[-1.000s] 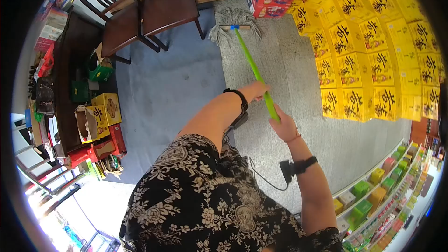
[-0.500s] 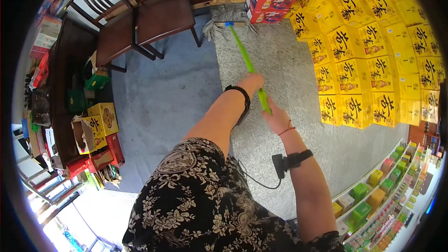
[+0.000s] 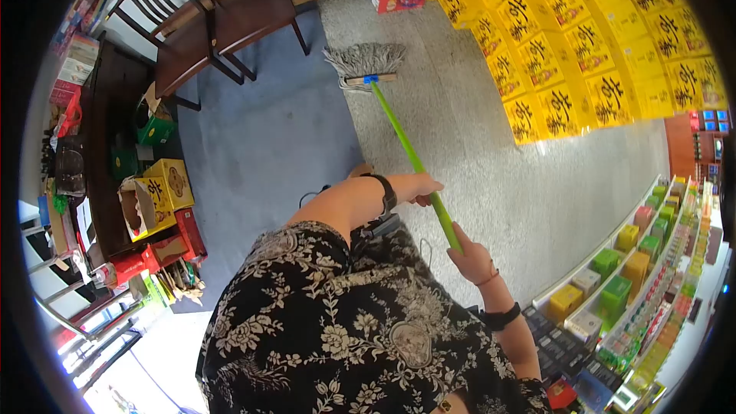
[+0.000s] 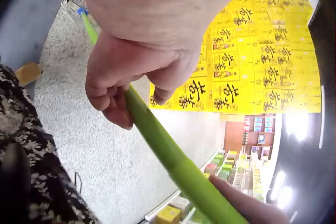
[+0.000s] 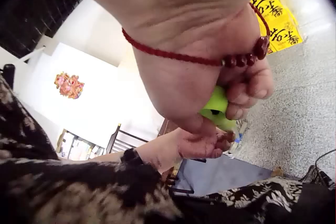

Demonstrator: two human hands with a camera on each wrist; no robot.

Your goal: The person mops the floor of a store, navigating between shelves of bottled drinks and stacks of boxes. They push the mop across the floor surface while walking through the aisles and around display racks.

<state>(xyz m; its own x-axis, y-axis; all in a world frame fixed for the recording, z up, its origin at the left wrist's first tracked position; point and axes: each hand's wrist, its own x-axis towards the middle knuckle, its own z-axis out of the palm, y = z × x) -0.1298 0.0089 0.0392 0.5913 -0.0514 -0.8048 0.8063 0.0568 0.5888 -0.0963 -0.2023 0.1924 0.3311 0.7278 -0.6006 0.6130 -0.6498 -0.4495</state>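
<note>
Grasping the long bright-green tubular mop handle (image 3: 402,137), the left hand (image 3: 422,186) grips farther along than the right hand (image 3: 471,262), which is clenched round the near end. The grey string mop head (image 3: 366,60) lies on the speckled grey floor (image 3: 475,107), beside the blue-grey floor section (image 3: 268,123).

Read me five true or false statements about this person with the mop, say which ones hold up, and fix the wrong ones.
1. The left hand and right hand both grip the mop handle. True.
2. The mop handle is red. False: it is green.
3. The mop head is on the floor. True.
4. The right hand is nearer the mop head than the left. False: the left hand is nearer.
5. A red bracelet is on the right wrist. True.
</note>
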